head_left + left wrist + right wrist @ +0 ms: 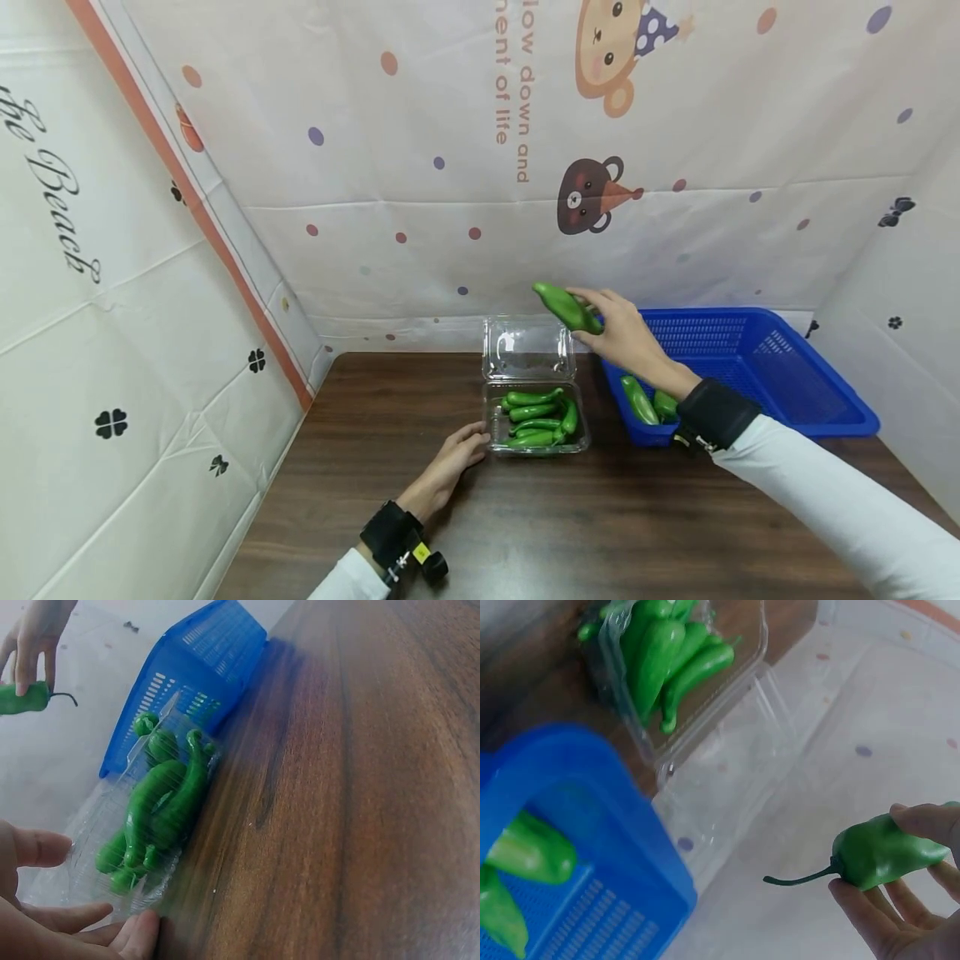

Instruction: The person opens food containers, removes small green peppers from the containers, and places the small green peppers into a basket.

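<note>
Right hand (626, 337) is up in the air with a green pepper (567, 307) pinched in its fingers (900, 904), thumb on top and the others curled beneath, carried between the blue basket (780, 367) and the clear clamshell box (536, 417). The pepper hangs above the box's raised lid (528, 346), not yet over the tray itself. Its long axis runs on a slant in the head view, the free end up and to the left toward the back wall, the other end down in the fingers; the right wrist view shows the thin curved stem (799, 879) sticking out away from the palm. Progress looks past the middle, I'd judge: several peppers (536, 415) already lie in the box, packed mostly lengthwise side by side, while at least two more (647, 402) sit in the near corner of the basket, so there is this one plus those left to move. Left hand (450, 462) rests on the bench (450, 517) against the box's near left corner, fingers (82, 915) relaxed and lightly touching the plastic, steadying it rather than gripping.
</note>
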Tool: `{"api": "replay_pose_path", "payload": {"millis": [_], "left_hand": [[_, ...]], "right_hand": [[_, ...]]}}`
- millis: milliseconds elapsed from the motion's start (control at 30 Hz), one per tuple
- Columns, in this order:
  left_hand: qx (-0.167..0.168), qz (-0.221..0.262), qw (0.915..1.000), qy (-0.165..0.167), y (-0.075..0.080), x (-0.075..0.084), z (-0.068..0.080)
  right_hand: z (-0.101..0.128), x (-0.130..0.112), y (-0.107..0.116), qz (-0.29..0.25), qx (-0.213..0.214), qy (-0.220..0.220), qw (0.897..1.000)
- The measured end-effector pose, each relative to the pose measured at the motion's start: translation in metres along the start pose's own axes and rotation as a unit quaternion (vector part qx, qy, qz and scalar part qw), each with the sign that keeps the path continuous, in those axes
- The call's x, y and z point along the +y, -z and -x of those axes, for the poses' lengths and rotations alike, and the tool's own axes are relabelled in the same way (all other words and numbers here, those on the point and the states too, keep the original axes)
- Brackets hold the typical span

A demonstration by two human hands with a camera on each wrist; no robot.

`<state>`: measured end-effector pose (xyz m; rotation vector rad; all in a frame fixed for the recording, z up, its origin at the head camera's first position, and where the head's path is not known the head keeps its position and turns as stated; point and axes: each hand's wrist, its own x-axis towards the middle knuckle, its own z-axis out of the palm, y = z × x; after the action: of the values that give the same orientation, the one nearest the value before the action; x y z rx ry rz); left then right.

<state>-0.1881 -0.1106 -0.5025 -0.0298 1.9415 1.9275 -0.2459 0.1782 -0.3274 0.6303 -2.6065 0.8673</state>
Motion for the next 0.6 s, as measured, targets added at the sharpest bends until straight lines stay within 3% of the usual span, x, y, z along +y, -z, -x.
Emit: {"api": "replay_pose_path", "payload": {"millis": [600], "left_hand": [[0.001, -0.005, 1.0000, 0.005, 0.001, -0.001, 0.001]], "right_hand": [[0.006, 0.036, 0.038, -0.023, 0.002, -0.080, 0.997]]}}
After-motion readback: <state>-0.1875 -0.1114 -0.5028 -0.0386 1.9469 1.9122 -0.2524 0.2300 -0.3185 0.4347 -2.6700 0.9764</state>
